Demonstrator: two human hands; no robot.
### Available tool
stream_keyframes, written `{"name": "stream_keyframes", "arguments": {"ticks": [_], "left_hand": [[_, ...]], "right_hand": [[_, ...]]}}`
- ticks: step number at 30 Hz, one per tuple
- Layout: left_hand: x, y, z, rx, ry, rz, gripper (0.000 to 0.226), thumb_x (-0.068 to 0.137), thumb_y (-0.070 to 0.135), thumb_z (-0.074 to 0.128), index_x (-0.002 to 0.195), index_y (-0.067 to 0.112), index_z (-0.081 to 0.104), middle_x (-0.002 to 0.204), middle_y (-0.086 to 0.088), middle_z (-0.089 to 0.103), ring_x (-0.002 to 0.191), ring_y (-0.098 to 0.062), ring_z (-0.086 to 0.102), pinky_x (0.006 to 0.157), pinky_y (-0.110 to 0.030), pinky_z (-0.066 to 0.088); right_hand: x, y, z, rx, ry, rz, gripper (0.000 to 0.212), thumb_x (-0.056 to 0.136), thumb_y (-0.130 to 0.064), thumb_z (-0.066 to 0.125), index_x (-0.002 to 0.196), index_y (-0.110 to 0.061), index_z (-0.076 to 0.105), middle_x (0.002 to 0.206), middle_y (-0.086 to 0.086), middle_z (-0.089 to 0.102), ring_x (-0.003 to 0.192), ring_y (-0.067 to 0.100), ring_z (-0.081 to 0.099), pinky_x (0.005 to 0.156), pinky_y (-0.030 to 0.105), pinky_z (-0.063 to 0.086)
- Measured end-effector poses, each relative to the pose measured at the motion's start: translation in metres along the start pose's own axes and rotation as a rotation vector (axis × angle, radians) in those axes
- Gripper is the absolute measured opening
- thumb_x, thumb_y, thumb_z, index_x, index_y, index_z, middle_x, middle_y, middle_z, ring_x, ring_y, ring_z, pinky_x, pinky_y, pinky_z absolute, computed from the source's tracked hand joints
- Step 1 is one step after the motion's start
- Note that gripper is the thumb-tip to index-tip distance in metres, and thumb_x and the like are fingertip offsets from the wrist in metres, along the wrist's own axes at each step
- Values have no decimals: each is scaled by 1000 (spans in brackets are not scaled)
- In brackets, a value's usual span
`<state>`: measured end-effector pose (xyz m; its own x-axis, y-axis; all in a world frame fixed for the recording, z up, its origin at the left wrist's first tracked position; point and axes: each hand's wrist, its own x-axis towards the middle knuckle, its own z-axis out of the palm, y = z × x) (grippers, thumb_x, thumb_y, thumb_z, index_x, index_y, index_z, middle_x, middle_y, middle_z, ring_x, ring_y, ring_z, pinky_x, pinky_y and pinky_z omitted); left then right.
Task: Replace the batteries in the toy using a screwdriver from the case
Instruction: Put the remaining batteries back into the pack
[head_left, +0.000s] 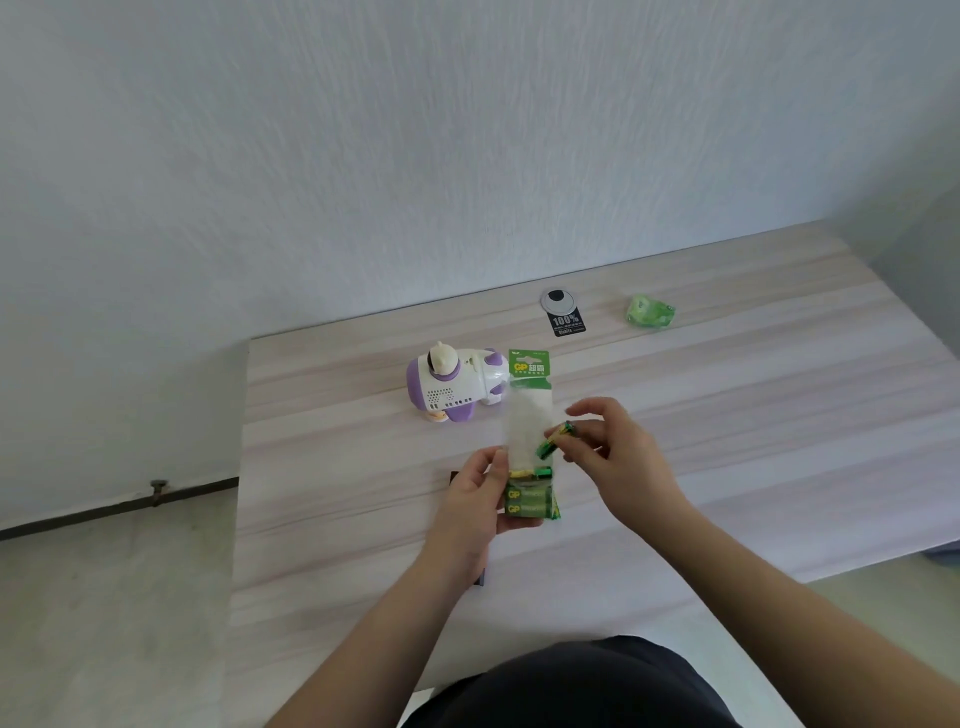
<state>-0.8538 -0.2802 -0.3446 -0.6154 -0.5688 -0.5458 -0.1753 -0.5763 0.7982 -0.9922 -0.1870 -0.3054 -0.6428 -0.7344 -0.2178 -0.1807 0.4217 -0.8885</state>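
Your right hand (608, 447) pinches a battery (555, 440) just clear of the pack (530, 457) gripped upright in your left hand (480, 499); its long axis slants toward the toy (454, 384), lying beyond and left on the table (727, 415).

The tabletop (727, 415) is pale wood with soft pinkish-grey streaks running across it. On it, the toy (452, 384) is white with lilac-purple patches and a cream knob. Just beside the toy, the battery pack (530, 431) has a bright green header with white lettering, a clear middle, and green-and-gold batteries below. Beyond the toy, toward the tabletop's far edge, a black card (566, 325) carries white "100%" print, and a crumpled wrapper (649, 310) is light green. The wall (467, 130) is bluish-white, faintly textured.
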Motion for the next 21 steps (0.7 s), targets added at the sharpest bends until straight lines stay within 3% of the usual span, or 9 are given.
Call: {"name": "stream_keyframes", "arguments": {"ticks": [2,6,12,15,21], "left_hand": [[0,-2,2,5,3,6,27,101,29,43,114,9,58,103,-16,71,86,-30,70,60,-36,57],[0,-3,5,25,3,31,25,102,29,43,111,12,59,100,-14,72,88,-31,70,60,-36,56],[0,-1,8,-11,1,59,24,101,28,45,111,11,58,96,-11,71,82,-26,70,62,-37,57],[1,-1,8,-5,-2,66,23,101,28,45,111,12,58,96,-9,71,83,-25,71,63,-37,57],[0,-3,7,-8,-23,42,24,101,29,43,112,15,60,99,-9,71,91,-26,70,67,-41,57]], "right_hand": [[0,2,2,-66,46,-24,16,86,-28,70,95,-30,56,82,-15,71,71,-4,61,63,11,43],[-1,4,5,-188,74,-100,16,89,-28,65,104,-33,68,79,-12,71,74,-2,60,60,9,39],[3,8,8,-331,24,-148,23,95,-26,57,114,-25,70,93,-4,61,81,11,55,64,9,36],[3,8,7,-355,-39,-152,23,94,-23,59,115,-22,69,97,-5,60,82,9,55,66,6,37],[2,2,3,-267,34,-221,13,79,-21,77,86,-22,67,86,-11,58,74,-2,57,64,4,41]]}}
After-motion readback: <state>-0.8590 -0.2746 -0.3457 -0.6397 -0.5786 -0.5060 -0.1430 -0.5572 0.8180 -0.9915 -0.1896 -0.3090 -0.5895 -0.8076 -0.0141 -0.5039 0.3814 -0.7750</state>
